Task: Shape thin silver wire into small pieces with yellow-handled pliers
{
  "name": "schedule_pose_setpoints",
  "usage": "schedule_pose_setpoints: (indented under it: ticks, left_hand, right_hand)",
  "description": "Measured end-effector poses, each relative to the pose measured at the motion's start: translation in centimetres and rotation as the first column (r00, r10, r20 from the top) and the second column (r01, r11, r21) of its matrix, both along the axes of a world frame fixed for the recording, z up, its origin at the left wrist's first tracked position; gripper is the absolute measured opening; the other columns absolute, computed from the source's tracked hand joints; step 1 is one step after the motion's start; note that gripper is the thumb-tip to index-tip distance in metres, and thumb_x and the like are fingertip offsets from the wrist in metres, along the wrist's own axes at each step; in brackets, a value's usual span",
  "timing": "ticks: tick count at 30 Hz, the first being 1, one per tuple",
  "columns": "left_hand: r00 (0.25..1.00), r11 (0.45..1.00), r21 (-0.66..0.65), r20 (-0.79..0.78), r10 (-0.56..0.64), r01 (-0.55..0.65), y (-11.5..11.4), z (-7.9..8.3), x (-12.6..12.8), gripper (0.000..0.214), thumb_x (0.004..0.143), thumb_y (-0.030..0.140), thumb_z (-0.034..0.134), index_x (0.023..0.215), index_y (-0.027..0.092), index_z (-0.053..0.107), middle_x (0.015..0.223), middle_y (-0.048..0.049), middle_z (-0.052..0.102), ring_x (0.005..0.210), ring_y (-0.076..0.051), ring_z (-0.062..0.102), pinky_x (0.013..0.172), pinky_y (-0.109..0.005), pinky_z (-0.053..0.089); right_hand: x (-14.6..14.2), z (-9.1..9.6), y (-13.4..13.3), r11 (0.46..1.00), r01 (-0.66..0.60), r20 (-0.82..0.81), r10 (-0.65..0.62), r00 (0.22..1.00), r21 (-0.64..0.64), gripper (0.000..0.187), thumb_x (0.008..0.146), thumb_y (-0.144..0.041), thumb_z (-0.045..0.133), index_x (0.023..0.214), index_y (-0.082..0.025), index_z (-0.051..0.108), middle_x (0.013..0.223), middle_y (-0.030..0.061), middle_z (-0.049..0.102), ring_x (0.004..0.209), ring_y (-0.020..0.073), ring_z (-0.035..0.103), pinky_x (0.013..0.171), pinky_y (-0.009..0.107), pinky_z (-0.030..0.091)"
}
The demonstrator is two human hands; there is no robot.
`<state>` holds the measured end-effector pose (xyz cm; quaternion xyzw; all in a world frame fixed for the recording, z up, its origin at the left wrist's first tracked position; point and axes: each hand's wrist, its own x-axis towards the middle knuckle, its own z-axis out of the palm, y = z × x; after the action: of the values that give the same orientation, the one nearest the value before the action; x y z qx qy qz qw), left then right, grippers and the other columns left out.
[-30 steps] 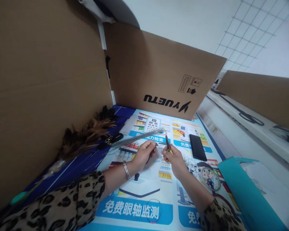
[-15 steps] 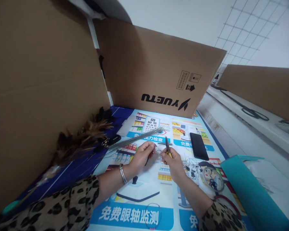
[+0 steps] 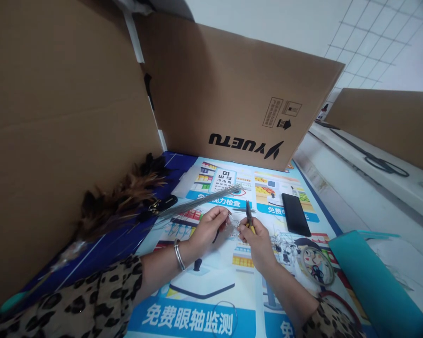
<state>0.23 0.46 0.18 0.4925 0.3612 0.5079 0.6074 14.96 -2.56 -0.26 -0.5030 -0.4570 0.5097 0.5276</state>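
Observation:
My left hand [image 3: 211, 227] pinches a piece of thin silvery wire [image 3: 234, 222] between thumb and fingers, just left of the mat's middle. Facing it, my right hand [image 3: 255, 234] is closed around a pair of pliers [image 3: 249, 217] with dark jaws pointing up and away and yellow handles mostly hidden in the palm. The right fingertips also meet the wire's other end. The wire's exact shape is too fine to make out. Beyond the hands lies a bundle of straight thin wires [image 3: 204, 201], slanting across the printed mat.
A black phone [image 3: 296, 215] lies right of the hands, with a roll of tape [image 3: 316, 265] nearer me. A teal folder [image 3: 377, 286] is at the right edge. Brown feathers [image 3: 123, 188] lie on the left, beside tall cardboard panels [image 3: 239, 94]. A wire loop [image 3: 225, 319] lies in front.
The camera view has shifted slightly. My right hand with the pliers sits a little farther right, slightly more apart from the left hand. Both grips are unchanged.

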Motion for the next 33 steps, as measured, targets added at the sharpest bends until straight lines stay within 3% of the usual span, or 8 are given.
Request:
schedule_pose_setpoints:
  ticks: [20,28,33]
  left_hand:
    - [0.999,1.0,0.005,-0.039,0.013,-0.013,0.1,-0.5,0.0,0.022,0.079,0.036,0.052,0.09,0.017,0.054,0.072,0.0003,0.053,0.057,-0.008,0.045,0.052,-0.02,0.034]
    - [0.995,0.994,0.106,-0.099,-0.027,0.037,-0.4,0.5,-0.4,0.017,0.079,0.03,0.052,0.09,0.017,0.055,0.072,0.0,0.052,0.065,-0.01,0.046,0.059,-0.021,0.037]
    - [0.993,0.985,0.16,-0.083,0.085,-0.071,-0.1,1.4,-1.1,0.014,0.081,0.029,0.051,0.086,0.017,0.055,0.08,-0.0024,0.055,0.069,-0.011,0.048,0.063,-0.023,0.04]
  right_hand:
    - [0.5,0.1,0.0,1.0,0.011,-0.05,-0.012,0.999,-0.011,0.02,0.07,-0.032,0.059,0.084,-0.019,0.052,0.068,-0.0015,0.053,0.055,0.0081,0.045,0.053,0.022,0.036]
    - [1.7,3.5,0.4,1.0,0.018,-0.191,-0.017,0.981,0.007,0.019,0.07,-0.03,0.06,0.084,-0.02,0.052,0.072,-0.0015,0.052,0.056,0.0071,0.044,0.053,0.022,0.036]
    - [3.4,6.8,0.4,0.989,0.081,-0.201,-0.055,0.978,0.122,0.016,0.072,-0.025,0.058,0.085,-0.021,0.052,0.075,-0.0013,0.05,0.059,0.007,0.045,0.054,0.022,0.035]
